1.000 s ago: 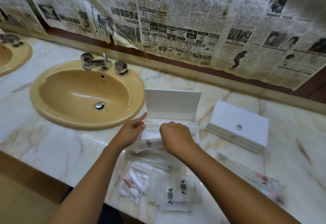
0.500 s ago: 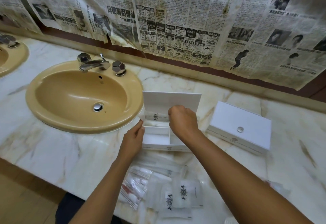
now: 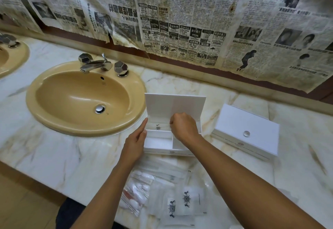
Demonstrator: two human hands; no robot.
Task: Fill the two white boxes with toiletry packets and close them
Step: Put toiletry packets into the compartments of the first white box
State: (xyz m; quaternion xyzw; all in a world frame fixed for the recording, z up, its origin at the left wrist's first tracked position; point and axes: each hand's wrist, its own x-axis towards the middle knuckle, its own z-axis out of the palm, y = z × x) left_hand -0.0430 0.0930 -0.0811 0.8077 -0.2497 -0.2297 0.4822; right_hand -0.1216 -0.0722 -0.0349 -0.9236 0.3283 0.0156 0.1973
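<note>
Fingers (image 3: pixel 173 123) seemingly pinch packet (image 3: pixel 158 126) inside box (image 3: pixel 157 141).

Bare bench (image 3: pixel 59 154) at 9 o'clock of the open box (image 3: pixel 158 141); blocked at 12 by its raised lid (image 3: pixel 174 105), at 3 by the closed box (image 3: pixel 246 129), at 6 by loose packets (image 3: pixel 167 192).

Open white box (image 3: pixel 158 140) center frame, lid up. Right hand (image 3: pixel 182 126) pinches logo packet (image 3: pixel 159 126) in the rear compartment; left hand (image 3: pixel 136 141) flat against box's left wall. Closed white box (image 3: pixel 246 129) at right. Loose packets (image 3: pixel 162 192) bottom center.
</note>
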